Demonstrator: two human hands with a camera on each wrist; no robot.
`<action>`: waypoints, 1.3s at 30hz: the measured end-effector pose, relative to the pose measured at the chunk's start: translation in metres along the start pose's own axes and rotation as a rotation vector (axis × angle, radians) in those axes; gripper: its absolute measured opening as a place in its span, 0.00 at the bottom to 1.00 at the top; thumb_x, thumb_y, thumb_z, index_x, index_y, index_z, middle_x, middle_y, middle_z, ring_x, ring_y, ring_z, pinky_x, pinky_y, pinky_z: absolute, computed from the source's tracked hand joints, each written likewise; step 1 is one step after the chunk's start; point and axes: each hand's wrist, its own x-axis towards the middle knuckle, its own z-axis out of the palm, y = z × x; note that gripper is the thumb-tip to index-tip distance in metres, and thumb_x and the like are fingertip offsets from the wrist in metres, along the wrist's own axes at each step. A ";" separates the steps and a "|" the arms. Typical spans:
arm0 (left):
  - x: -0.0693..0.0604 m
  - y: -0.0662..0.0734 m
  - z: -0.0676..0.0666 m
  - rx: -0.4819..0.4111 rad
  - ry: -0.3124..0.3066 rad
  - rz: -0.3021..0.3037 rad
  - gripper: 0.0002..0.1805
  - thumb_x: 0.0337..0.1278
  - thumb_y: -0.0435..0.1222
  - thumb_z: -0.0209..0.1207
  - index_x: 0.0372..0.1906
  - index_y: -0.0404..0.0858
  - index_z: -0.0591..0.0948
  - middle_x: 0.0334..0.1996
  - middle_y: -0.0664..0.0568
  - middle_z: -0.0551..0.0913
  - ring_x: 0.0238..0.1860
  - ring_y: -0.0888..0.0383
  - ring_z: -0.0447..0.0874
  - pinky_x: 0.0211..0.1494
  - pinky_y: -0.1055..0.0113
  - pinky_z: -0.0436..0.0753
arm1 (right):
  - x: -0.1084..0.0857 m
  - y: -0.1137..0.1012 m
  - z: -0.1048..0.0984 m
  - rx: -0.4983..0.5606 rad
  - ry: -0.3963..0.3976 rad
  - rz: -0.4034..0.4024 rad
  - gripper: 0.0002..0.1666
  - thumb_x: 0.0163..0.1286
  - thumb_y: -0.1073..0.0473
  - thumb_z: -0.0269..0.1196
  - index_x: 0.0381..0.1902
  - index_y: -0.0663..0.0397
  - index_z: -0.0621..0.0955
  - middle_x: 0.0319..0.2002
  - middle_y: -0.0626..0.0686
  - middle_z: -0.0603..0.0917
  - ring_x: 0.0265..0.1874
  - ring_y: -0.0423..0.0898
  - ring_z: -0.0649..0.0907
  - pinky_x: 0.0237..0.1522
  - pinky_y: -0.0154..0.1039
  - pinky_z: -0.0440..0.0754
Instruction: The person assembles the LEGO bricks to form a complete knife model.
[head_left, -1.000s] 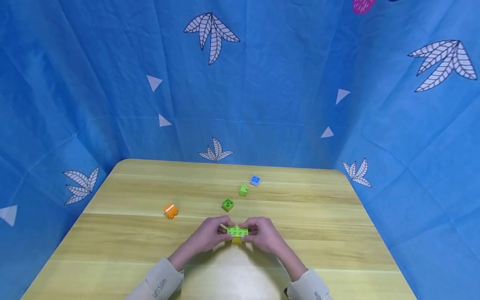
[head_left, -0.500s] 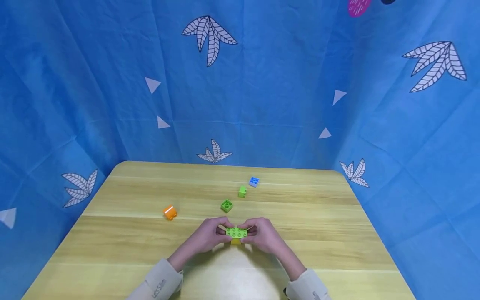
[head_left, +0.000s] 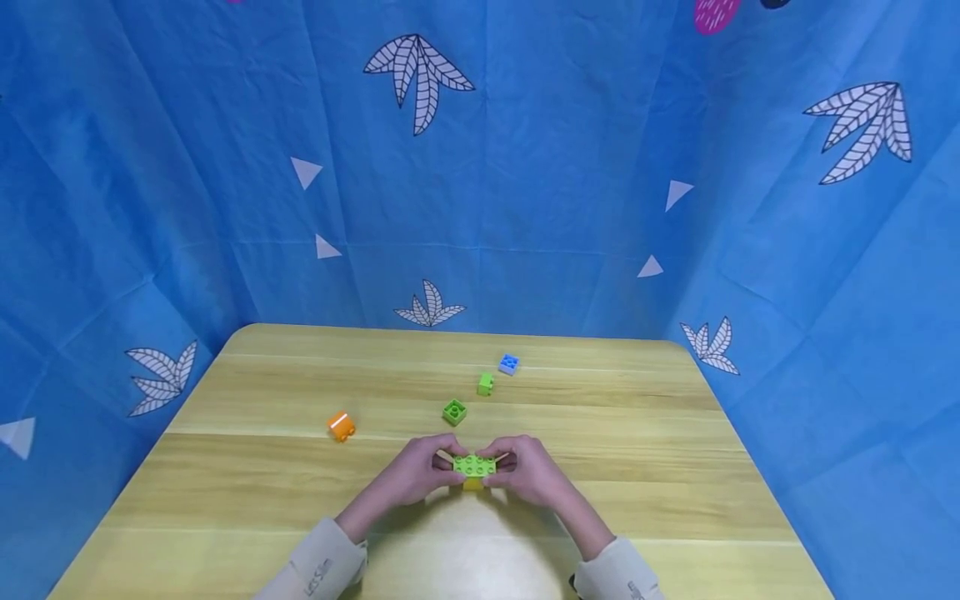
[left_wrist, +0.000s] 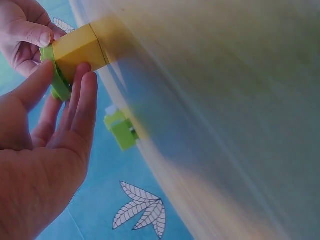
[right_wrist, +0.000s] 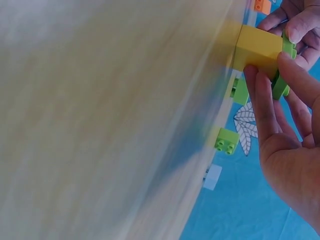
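Note:
A bright green studded building brick (head_left: pixel 475 466), thin in the wrist views, lies on top of a yellow block (head_left: pixel 473 484) near the middle of the table. My left hand (head_left: pixel 420 471) pinches the left end of the green brick between thumb and fingers. At the other end my right hand (head_left: pixel 529 472) grips it the same way. In the left wrist view the yellow block (left_wrist: pixel 80 48) stands on the tabletop, with fingertips against its side. Fingers also touch the yellow block (right_wrist: pixel 257 48) in the right wrist view. Part of the green brick is hidden behind the fingers.
Beyond the hands, a darker green brick (head_left: pixel 454 412) lies with its hollow side up. Farther back are a small light green brick (head_left: pixel 486 384) and a blue brick (head_left: pixel 509 364). An orange brick (head_left: pixel 342 426) lies to the left. A blue curtain (head_left: pixel 555 183) surrounds the wooden table (head_left: pixel 637 433).
Both hands keep their grip on the green brick, with no clear movement. The head view has shifted very slightly.

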 end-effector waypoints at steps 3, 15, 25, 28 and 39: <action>-0.001 0.000 0.000 0.002 -0.009 -0.014 0.13 0.58 0.34 0.72 0.48 0.43 0.84 0.56 0.42 0.86 0.48 0.50 0.90 0.50 0.63 0.90 | -0.001 0.001 0.001 0.006 -0.006 0.012 0.21 0.57 0.67 0.76 0.51 0.56 0.87 0.51 0.58 0.88 0.45 0.51 0.89 0.49 0.37 0.89; -0.003 0.001 0.001 -0.006 -0.014 0.011 0.13 0.59 0.32 0.71 0.49 0.41 0.84 0.56 0.40 0.86 0.49 0.47 0.90 0.51 0.61 0.90 | -0.002 0.002 0.002 0.014 -0.002 0.018 0.21 0.57 0.66 0.77 0.50 0.56 0.87 0.51 0.57 0.88 0.45 0.52 0.89 0.48 0.38 0.90; -0.003 0.001 0.000 -0.018 -0.018 0.016 0.13 0.59 0.32 0.71 0.49 0.41 0.83 0.56 0.39 0.85 0.49 0.46 0.90 0.50 0.62 0.91 | -0.001 0.000 0.001 -0.015 -0.004 0.013 0.22 0.57 0.65 0.77 0.51 0.55 0.87 0.51 0.57 0.88 0.45 0.51 0.89 0.49 0.40 0.90; -0.003 0.000 0.000 -0.005 -0.011 0.016 0.14 0.59 0.32 0.71 0.49 0.41 0.83 0.56 0.38 0.85 0.49 0.46 0.90 0.50 0.61 0.91 | 0.000 -0.001 0.001 -0.018 -0.005 0.010 0.22 0.57 0.65 0.77 0.51 0.55 0.87 0.51 0.57 0.88 0.45 0.51 0.89 0.49 0.40 0.90; 0.003 -0.004 -0.009 0.038 -0.024 0.047 0.18 0.63 0.38 0.70 0.56 0.41 0.83 0.58 0.43 0.85 0.51 0.50 0.89 0.54 0.62 0.89 | 0.001 0.002 -0.001 -0.039 0.006 -0.015 0.22 0.56 0.64 0.78 0.50 0.54 0.88 0.42 0.51 0.89 0.38 0.44 0.87 0.44 0.35 0.88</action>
